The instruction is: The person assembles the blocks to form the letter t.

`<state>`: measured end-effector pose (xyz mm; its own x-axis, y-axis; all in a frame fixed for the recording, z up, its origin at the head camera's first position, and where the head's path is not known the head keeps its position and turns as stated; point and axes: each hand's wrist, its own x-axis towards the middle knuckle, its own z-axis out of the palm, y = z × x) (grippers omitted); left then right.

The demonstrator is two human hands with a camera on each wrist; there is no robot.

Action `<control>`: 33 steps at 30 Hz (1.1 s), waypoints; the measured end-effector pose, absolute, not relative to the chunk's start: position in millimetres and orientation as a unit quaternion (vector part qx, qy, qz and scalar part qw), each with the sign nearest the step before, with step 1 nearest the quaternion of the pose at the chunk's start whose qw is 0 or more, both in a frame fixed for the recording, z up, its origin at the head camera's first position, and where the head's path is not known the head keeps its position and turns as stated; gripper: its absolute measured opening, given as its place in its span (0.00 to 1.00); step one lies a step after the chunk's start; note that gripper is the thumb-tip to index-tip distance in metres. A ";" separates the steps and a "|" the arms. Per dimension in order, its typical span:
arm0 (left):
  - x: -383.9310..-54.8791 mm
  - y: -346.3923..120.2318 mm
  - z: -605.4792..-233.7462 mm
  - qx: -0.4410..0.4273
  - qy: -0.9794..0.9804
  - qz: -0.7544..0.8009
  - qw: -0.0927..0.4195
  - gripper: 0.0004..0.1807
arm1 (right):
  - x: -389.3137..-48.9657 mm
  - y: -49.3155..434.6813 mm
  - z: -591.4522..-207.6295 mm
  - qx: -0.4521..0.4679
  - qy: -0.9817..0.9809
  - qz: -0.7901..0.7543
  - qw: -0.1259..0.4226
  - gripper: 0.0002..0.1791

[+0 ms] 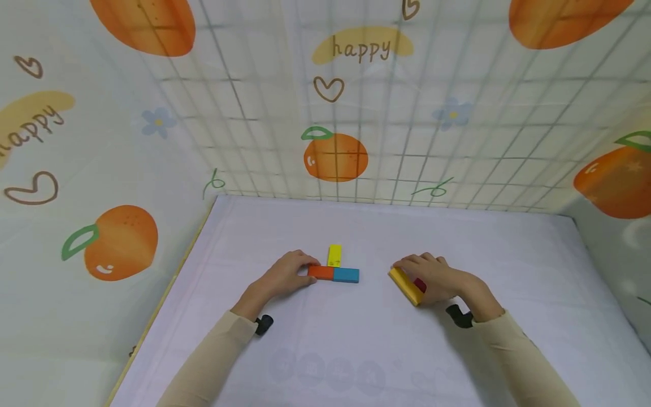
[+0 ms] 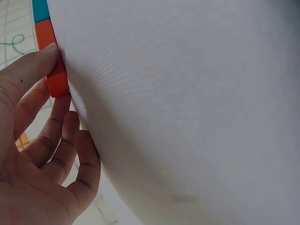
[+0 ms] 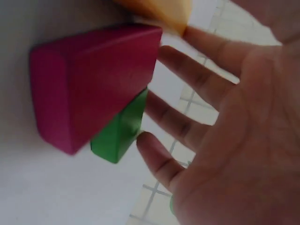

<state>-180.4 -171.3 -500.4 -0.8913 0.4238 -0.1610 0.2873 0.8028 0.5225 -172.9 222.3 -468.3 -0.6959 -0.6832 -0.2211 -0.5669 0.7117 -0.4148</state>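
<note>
In the head view, my left hand pinches the left end of an orange-red block, thumb on the near side. A blue block lies end to end with it, and a bright yellow block stands off behind their joint. My right hand grips a golden-yellow block that lies slanted on the table, fingers at its far end and thumb towards its near end. Beneath that palm, the right wrist view has a magenta block and a smaller green block against it, close to the other fingertips.
A white cloth covers the table, whose left edge shows. Behind it hangs a curtain printed with oranges, hearts and a grid. Black camera mounts sit under both wrists.
</note>
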 end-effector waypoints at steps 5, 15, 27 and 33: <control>-180.3 -171.7 -501.4 0.189 0.939 0.255 0.134 0.20 | -171.8 220.8 -471.1 -0.339 0.906 -0.186 0.173 0.47; -180.3 -171.9 -501.9 0.191 0.938 0.257 0.133 0.20 | -167.1 215.7 -486.1 -0.305 0.914 -0.231 0.132 0.50; -180.2 -170.2 -499.9 0.189 0.938 0.257 0.134 0.20 | -161.6 208.0 -495.1 -0.299 0.912 -0.261 0.109 0.51; -180.9 -170.8 -500.9 0.192 0.938 0.257 0.135 0.20 | -157.1 204.8 -496.7 -0.296 0.914 -0.262 0.091 0.50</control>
<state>-180.9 -170.8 -500.9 -0.8905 0.4283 -0.1537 0.2899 0.7942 0.5340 -157.1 204.8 -496.7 -0.8079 -0.5893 -0.0102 -0.4942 0.6868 -0.5330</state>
